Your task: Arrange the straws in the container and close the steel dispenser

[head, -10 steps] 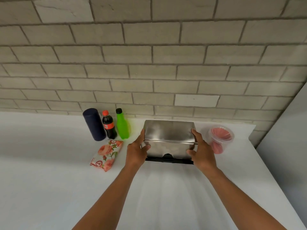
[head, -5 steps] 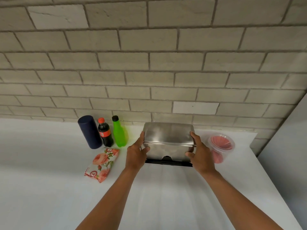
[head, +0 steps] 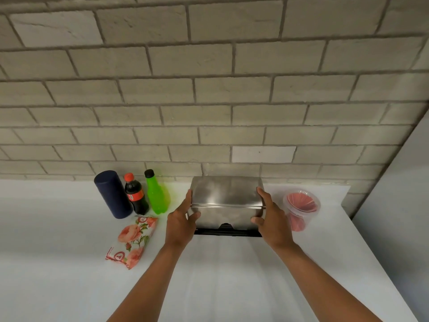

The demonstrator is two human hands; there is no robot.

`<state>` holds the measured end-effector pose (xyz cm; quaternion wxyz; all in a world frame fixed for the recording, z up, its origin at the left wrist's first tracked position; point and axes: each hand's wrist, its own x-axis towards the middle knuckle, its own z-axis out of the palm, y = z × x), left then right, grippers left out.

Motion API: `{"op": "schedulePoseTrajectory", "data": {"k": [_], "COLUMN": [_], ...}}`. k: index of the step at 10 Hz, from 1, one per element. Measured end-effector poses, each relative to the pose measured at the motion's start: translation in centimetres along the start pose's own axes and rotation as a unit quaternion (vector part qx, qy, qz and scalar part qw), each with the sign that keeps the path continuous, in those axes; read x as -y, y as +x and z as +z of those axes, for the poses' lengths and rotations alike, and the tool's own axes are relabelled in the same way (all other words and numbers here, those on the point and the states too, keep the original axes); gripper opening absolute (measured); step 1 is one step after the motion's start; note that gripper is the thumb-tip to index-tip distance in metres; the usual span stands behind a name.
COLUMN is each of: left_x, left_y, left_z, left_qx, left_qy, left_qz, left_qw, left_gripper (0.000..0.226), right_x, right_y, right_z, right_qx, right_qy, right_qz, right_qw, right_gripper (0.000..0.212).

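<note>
Two hands of mine frame one steel box on the white tabletop [head: 58, 263], and I go across from the left. Far left, close to the brick wall [head: 209, 89], stands a dark blue cylinder [head: 113, 194], upright. Just right of it, touching or nearly so, is a cola bottle [head: 136, 197] with a red cap, and next a green bottle [head: 157, 194] with a black cap. Nearer to me than these lies a flowered packet [head: 132, 241], flat and slanted.

My left hand [head: 181, 223] is wrapped on the left end of the steel dispenser [head: 226, 201]: thumb across its front face, fingers up the side. This grip is closed on the dispenser. The dispenser sits in the middle of the tabletop, near the wall, its curved lid down over the body and a black base strip showing under its near edge. I cannot see any straws; its inside is hidden.

My right hand [head: 272, 219] holds the dispenser's right end the same way, thumb at the lower front, fingers up the side, so this grip too is clamped on it.

Just right of that hand stands a clear plastic tub [head: 301, 209], with pinkish-red pieces inside.
</note>
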<state>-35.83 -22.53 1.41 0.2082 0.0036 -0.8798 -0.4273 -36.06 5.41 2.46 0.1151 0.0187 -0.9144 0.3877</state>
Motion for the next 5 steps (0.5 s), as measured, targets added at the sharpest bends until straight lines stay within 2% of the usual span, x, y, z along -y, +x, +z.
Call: {"op": "schedulePoseTrajectory", "data": {"k": [2,3,5], "left_x": [-0.4,-1.1,-2.9], "left_y": [-0.5,-1.7,-6.7], "left_z": [-0.3,-0.2,-0.9], "left_qx": [0.022,0.041,0.032], "left_qy": [0.016,0.01,-0.004], "left_qz": [-0.02,-0.082,-0.111], "left_qw": [0.999,0.996,0.993], "left_gripper": [0.081,0.092,0.096], "right_x": [0.6,0.9,2.7], "right_y": [-0.7,-1.9,-6.1], "right_z": [-0.7,-0.8,-1.2], "right_qx": [0.014,0.024,0.001], "right_qy": [-0.011,-0.024,-0.047], "right_qz": [0.01,0.03,0.066], "right_qw": [1.0,0.999,0.997], "right_gripper": [0.092,0.099,0.107]}}
